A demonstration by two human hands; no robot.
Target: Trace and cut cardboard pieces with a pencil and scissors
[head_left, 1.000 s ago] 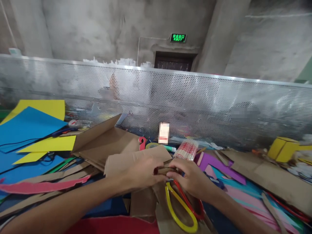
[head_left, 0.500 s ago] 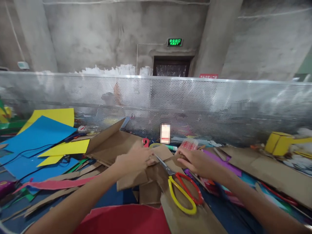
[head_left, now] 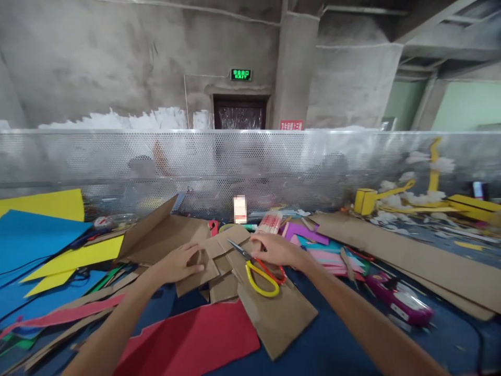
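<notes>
Pieces of brown cardboard (head_left: 217, 271) overlap in front of me between my two hands. At their left edge is my left hand (head_left: 180, 263), its thumb and fingers apart. My right hand (head_left: 278, 248) is low over the right side of the cardboard, fingers curved and a gap between thumb and forefinger. Its fingertips are close beside the scissors (head_left: 261, 279), which have one yellow and one red handle and lie on the cardboard, blades pointing away. Whether the fingertips touch them I cannot tell. Red sheet material (head_left: 195, 339) lies nearest me.
Blue sheets (head_left: 39, 237) and yellow sheets (head_left: 78, 258) lie at the left. A bundle of white and red sticks (head_left: 270, 222) is behind my right hand. Long cardboard (head_left: 407, 261) and a purple tool (head_left: 403, 303) lie right. A perforated metal screen (head_left: 297, 167) stands behind.
The view has turned to the right. My left hand has drawn back to the cardboard's left edge, and my right hand has moved closer to the scissors, which still lie on the cardboard.
</notes>
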